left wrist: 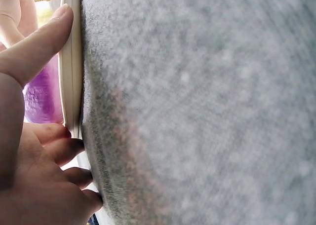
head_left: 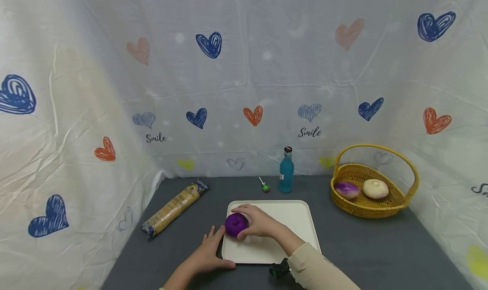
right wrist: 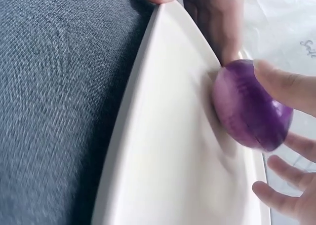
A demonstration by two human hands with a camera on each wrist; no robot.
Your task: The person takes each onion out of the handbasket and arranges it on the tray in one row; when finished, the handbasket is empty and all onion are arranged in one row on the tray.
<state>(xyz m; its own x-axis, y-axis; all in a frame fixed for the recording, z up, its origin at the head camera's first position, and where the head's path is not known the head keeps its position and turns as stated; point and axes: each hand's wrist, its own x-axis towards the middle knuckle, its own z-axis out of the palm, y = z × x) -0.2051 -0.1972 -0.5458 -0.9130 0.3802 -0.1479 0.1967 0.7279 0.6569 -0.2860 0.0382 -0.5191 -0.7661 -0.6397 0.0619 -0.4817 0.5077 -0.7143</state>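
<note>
A round purple onion-like vegetable (head_left: 236,224) sits at the left side of a white rectangular tray (head_left: 280,211). My right hand (head_left: 257,222) holds it from the right, thumb and fingers around its sides. In the right wrist view, the thumb lies on the glossy purple vegetable (right wrist: 252,106), and some other fingers are spread below it. My left hand (head_left: 207,249) is at the tray's near left corner, its fingers extended along the left edge and its thumb at the front edge. The left wrist view shows the thumb against the tray's rim (left wrist: 71,57).
A long yellow packet (head_left: 175,207) lies on the dark table at left. Behind the tray are a green lollipop (head_left: 265,188) and a blue bottle (head_left: 286,173). At right, a wicker basket (head_left: 366,211) holds a purple-and-white vegetable (head_left: 347,190) and a cream one (head_left: 375,189).
</note>
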